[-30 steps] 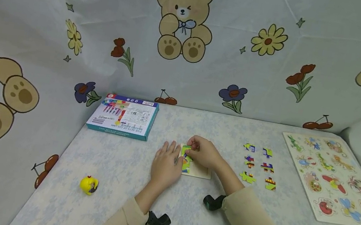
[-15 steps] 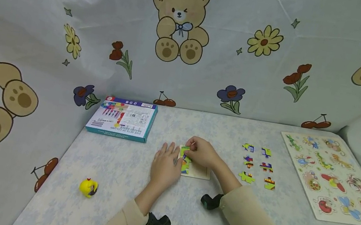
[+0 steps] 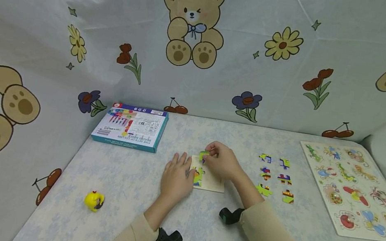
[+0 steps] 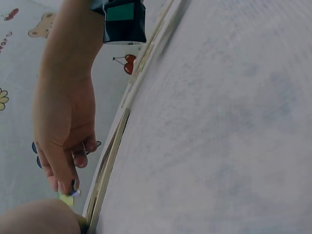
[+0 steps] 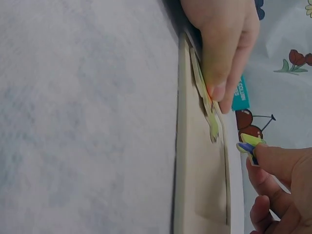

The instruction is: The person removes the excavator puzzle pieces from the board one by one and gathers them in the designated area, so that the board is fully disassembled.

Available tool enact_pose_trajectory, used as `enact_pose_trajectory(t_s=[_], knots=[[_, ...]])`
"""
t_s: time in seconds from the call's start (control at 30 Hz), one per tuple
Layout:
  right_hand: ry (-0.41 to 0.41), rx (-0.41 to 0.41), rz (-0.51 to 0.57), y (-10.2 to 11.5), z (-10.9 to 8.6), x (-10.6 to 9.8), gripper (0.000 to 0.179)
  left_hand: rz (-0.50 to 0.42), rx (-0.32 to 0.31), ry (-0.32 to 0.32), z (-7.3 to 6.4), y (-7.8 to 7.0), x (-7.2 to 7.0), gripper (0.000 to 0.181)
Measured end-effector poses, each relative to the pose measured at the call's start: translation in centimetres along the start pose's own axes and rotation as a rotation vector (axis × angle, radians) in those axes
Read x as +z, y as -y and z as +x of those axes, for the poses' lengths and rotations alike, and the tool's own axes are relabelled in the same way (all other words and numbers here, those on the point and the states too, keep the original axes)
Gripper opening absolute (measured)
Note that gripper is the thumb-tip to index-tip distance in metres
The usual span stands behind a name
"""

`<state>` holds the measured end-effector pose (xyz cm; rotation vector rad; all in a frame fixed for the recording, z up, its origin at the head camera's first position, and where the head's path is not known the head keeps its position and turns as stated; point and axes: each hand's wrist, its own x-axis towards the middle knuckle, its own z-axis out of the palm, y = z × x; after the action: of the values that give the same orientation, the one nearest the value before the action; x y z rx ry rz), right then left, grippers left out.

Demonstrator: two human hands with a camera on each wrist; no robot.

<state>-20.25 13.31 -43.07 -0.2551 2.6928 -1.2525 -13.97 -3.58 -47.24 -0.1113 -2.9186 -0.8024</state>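
My right hand (image 3: 223, 161) pinches a green and blue jigsaw piece (image 3: 203, 156) between thumb and fingertips, over the top edge of a small pale wooden puzzle board (image 3: 212, 183). In the right wrist view, that jigsaw piece (image 5: 249, 146) is held up off the board's tray (image 5: 202, 180). My left hand (image 3: 177, 178) rests flat along the board's left side, fingers straight. Its thumb (image 5: 218, 90) presses on a yellow-green piece (image 3: 198, 176) that lies in the lower left of the tray. Part of that piece is hidden under the thumb.
Several loose jigsaw pieces (image 3: 284, 179) lie in two columns to the right. Beyond them is a large animal puzzle board (image 3: 358, 191). A flat boxed set (image 3: 132, 127) sits at the back left, and a yellow toy (image 3: 94, 200) at the front left.
My right hand has lifted the green and blue piece off the upper left of the tray and moved slightly up and right with it. The left hand has stayed in place.
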Motion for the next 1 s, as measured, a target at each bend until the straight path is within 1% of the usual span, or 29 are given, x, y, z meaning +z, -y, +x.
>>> enact_pose_trajectory(t_s=[0.13,0.23,0.37,0.53,0.73,0.9,1.0], knots=[[-0.004,0.059,-0.035,-1.1,0.0,-2.2,0.019,-0.004,-0.005,0.002,0.0,0.0,0.1,0.05],[0.004,0.107,-0.087,-2.2,-0.1,-4.2,0.022,-0.011,-0.008,0.0,-0.1,0.1,0.1,0.05],[-0.006,0.161,-0.148,-3.9,-0.2,-6.7,0.024,-0.01,-0.007,-0.003,-0.1,0.1,0.2,0.049],[-0.018,0.204,-0.197,-5.3,-0.6,-8.9,0.026,0.003,0.003,-0.004,0.0,0.2,0.2,0.049],[-0.044,0.231,-0.25,-6.0,-0.5,-10.2,0.027,0.009,0.016,-0.011,-0.1,0.2,0.2,0.049],[-0.031,0.253,-0.273,-6.2,-0.3,-10.4,0.029,0.01,0.016,-0.007,-0.2,0.3,0.3,0.05],[-0.029,0.252,-0.316,-6.5,-0.1,-10.3,0.03,0.004,0.007,0.007,-0.2,0.4,0.3,0.05]])
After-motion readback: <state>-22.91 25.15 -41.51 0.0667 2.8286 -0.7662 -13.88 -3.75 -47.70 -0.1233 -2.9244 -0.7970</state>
